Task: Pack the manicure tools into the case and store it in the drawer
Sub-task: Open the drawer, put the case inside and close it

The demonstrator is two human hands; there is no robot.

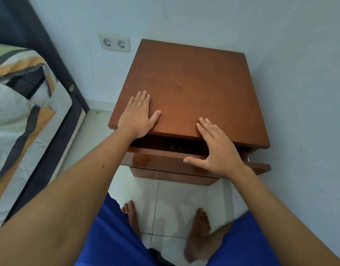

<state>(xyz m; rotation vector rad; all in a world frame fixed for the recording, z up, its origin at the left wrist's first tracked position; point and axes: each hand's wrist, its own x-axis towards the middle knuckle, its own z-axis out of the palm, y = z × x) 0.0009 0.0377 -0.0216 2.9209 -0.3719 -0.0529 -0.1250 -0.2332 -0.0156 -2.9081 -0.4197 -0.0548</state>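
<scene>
The left hand point(139, 114) is laid flat and open on the near left of the nightstand point(194, 83) top; nothing is held. The right hand point(218, 148) is spread open over the near edge, above the drawer point(161, 156), which stands slightly pulled out. A dark shape with a pale rim is glimpsed in the gap, possibly the case point(177, 147), though shadow hides it. The drawer front is judged stiff, glossy and somewhat slippery; it is best pushed with a flat palm at its middle.

both arms are reaching forward, bare. the left hand point(136, 117) is lying flat, palm down, fingers point(141, 97) together; the right hand point(219, 150) is spreading flat, thumb out.
</scene>
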